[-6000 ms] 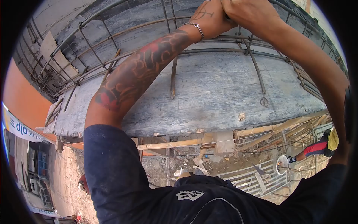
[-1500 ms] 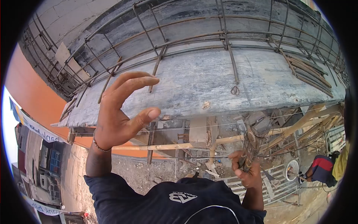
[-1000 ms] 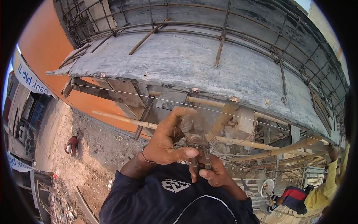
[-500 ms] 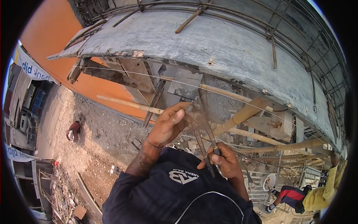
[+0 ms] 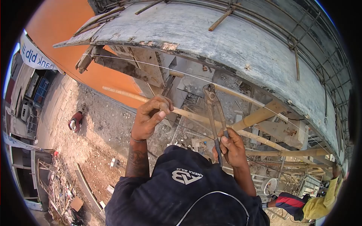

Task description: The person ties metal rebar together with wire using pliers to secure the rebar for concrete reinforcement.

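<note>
My right hand (image 5: 232,147) grips a pair of long-handled pincers (image 5: 213,109) by the dark sleeves on its handles. The rounded pincer head points away from me, and the handles stand slightly apart. To the left, clear of the tool, my left hand (image 5: 151,117) is raised with its fingers curled in and the thumb near them. Whatever may be between those fingertips is too small to make out. A bamboo pole (image 5: 188,114) passes behind both hands.
Ahead runs a grey board (image 5: 181,28) with a string (image 5: 147,64) stretched along its near edge and steel bars (image 5: 260,24) above. Bamboo supports (image 5: 260,113) stand below. Far down, a person (image 5: 75,121) bends over rubble; another in yellow (image 5: 316,207) is at right.
My left hand has come away from the pincer head and moved left. The pincers have shifted up and slightly right in my right hand, and the view has turned a little.
</note>
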A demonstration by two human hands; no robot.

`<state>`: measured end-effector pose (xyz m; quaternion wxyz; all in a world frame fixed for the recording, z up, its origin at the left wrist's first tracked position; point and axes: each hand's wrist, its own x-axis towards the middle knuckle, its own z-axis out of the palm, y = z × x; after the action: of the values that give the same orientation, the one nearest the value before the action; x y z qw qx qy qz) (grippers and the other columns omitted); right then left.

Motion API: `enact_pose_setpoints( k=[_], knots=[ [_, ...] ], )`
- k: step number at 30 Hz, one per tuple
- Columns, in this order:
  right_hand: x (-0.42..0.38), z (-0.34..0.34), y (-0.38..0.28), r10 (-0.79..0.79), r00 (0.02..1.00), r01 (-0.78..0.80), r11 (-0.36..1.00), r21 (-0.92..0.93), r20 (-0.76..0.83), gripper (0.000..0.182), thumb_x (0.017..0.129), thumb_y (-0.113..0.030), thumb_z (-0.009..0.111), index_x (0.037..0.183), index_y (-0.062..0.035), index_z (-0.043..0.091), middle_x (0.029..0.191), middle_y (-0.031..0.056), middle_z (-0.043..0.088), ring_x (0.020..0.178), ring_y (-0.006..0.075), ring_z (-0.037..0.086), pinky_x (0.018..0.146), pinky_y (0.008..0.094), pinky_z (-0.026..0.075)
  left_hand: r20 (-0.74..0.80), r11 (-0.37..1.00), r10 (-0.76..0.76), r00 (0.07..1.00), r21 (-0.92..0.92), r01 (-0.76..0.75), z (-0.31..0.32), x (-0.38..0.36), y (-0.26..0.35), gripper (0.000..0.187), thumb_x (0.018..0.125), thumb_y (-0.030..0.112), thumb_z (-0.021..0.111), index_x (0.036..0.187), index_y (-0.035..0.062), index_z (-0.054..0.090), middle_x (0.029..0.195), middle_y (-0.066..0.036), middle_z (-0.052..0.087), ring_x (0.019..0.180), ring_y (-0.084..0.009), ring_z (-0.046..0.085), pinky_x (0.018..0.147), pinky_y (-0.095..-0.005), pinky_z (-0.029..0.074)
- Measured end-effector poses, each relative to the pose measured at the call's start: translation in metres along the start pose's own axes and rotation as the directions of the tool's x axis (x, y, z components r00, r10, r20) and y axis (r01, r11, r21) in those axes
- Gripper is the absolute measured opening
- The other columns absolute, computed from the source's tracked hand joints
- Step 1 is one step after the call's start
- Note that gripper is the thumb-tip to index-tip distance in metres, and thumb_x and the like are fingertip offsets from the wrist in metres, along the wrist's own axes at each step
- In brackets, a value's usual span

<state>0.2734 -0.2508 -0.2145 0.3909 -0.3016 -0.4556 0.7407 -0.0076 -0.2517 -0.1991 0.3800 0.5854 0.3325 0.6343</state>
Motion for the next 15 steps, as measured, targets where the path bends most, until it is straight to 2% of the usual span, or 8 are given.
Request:
enact_pose_setpoints(
  k=[2, 3, 5, 6, 11, 13, 14, 15],
  knots=[
    [0.001, 0.000, -0.003, 0.026, 0.998, -0.020, 0.995, -0.097, 0.058, 0.018, 0.094, -0.015, 0.046, 0.101, 0.0008, 0.050, 0.059, 0.0057, 0.049, 0.049, 0.0157, 0.054, 0.047, 0.0276, 0.043, 0.015, 0.992, -0.121, 0.992, -0.031, 0.122, -0.014, -0.013, -0.003, 0.055, 0.069, 0.056, 0.071, 0.084, 0.0042, 0.060, 0.084, -0.008, 0.056, 0.092, -0.0260, 0.056, 0.087, -0.0433, 0.043],
    [0.003, 0.001, -0.004, 0.057, 0.992, -0.036, 0.981, -0.190, 0.108, 0.017, 0.095, -0.015, 0.045, 0.100, 0.0011, 0.050, 0.063, 0.0098, 0.060, 0.050, 0.0126, 0.055, 0.048, 0.0252, 0.043, 0.002, 0.992, -0.121, 0.993, -0.025, 0.121, -0.019, -0.016, -0.004, 0.055, 0.069, 0.056, 0.071, 0.084, 0.0042, 0.060, 0.084, -0.008, 0.056, 0.092, -0.0260, 0.056, 0.087, -0.0433, 0.043],
    [0.006, 0.006, -0.002, 0.110, 0.986, -0.072, 0.960, -0.271, 0.126, 0.018, 0.095, -0.016, 0.046, 0.100, 0.0009, 0.050, 0.063, 0.0090, 0.059, 0.051, 0.0115, 0.054, 0.049, 0.0244, 0.042, 0.043, 0.958, -0.193, 0.980, -0.209, 0.197, -0.028, -0.026, -0.005, 0.072, 0.066, 0.069, 0.066, 0.097, 0.0048, 0.057, 0.091, -0.012, 0.060, 0.099, -0.0325, 0.059, 0.093, -0.0477, 0.042],
    [0.007, 0.008, 0.000, 0.152, 0.980, -0.097, 0.931, -0.353, 0.130, 0.018, 0.095, -0.017, 0.047, 0.099, 0.0007, 0.050, 0.062, 0.0081, 0.059, 0.051, 0.0103, 0.053, 0.049, 0.0237, 0.041, 0.028, 0.964, -0.237, 0.971, -0.116, 0.238, -0.035, -0.025, -0.002, 0.088, 0.065, 0.076, 0.061, 0.114, 0.0043, 0.049, 0.107, -0.017, 0.059, 0.107, -0.0387, 0.057, 0.097, -0.0504, 0.040],
    [0.013, 0.022, 0.012, 0.162, 0.971, -0.089, 0.928, -0.361, 0.178, 0.019, 0.095, -0.018, 0.048, 0.100, 0.0006, 0.050, 0.063, 0.0075, 0.060, 0.052, 0.0088, 0.052, 0.050, 0.0227, 0.040, -0.164, 0.972, -0.210, 0.964, 0.070, 0.224, -0.024, -0.012, 0.010, 0.113, 0.061, 0.085, 0.053, 0.135, 0.0018, 0.033, 0.134, -0.022, 0.040, 0.113, -0.0405, 0.053, 0.096, -0.0478, 0.041],
    [0.015, 0.024, 0.015, 0.126, 0.978, -0.064, 0.940, -0.335, 0.169, 0.020, 0.094, -0.018, 0.048, 0.100, 0.0009, 0.050, 0.063, 0.0074, 0.060, 0.053, 0.0088, 0.052, 0.050, 0.0227, 0.041, -0.278, 0.976, -0.207, 0.938, -0.129, 0.177, -0.015, -0.017, -0.001, 0.119, 0.059, 0.086, 0.055, 0.139, 0.0013, 0.026, 0.136, -0.021, 0.035, 0.116, -0.0377, 0.052, 0.097, -0.0455, 0.041],
    [0.015, 0.025, 0.016, 0.091, 0.982, -0.037, 0.952, -0.305, 0.165, 0.019, 0.094, -0.018, 0.050, 0.100, 0.0009, 0.050, 0.063, 0.0071, 0.060, 0.053, 0.0092, 0.052, 0.051, 0.0229, 0.041, -0.209, 0.969, -0.225, 0.952, -0.151, 0.196, -0.018, -0.026, -0.014, 0.120, 0.063, 0.089, 0.043, 0.141, 0.0004, 0.023, 0.135, -0.025, 0.038, 0.114, -0.0405, 0.052, 0.094, -0.0461, 0.044],
    [0.015, 0.024, 0.016, 0.057, 0.986, -0.011, 0.961, -0.275, 0.160, 0.019, 0.093, -0.017, 0.051, 0.100, 0.0010, 0.050, 0.063, 0.0069, 0.059, 0.053, 0.0095, 0.053, 0.051, 0.0232, 0.042, -0.200, 0.969, -0.222, 0.954, -0.153, 0.193, -0.027, -0.028, -0.024, 0.120, 0.063, 0.089, 0.043, 0.141, 0.0004, 0.023, 0.135, -0.025, 0.038, 0.114, -0.0405, 0.052, 0.094, -0.0461, 0.044]
  ],
)
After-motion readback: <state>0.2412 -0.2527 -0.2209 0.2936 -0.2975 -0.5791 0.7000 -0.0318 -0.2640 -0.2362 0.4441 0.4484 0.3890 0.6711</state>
